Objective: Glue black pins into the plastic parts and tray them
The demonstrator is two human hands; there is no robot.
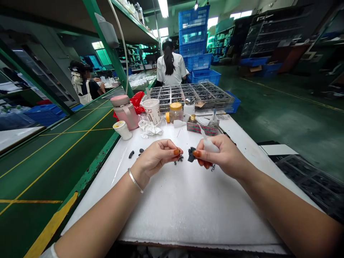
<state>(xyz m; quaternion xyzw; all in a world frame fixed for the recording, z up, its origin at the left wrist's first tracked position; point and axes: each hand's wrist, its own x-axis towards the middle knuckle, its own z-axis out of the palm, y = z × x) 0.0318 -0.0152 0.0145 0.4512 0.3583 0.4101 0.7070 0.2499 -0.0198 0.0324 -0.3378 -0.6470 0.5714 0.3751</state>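
Observation:
Between the thumb and fingers of my right hand (217, 156) is a small black plastic part (191, 154). The same hand also holds a white squeeze bottle (209, 144) with a thin nozzle pointing up. My left hand (161, 156) is pinched closed to the left of the part, apart from it; whatever its fingertips hold is too small to make out. Several tiny black pieces (180, 158) lie on the white tabletop (172, 208) by the left fingertips. More black parts (131, 154) rest behind my left wrist.
Behind my hands stand a pink tumbler (125, 113), a paper cup (152, 110), a yellow-lidded jar (176, 111) and a small box (202, 127) of bottles. Farther back is a compartment tray (188, 94). A green conveyor (61, 150) runs along the left; two people work beyond.

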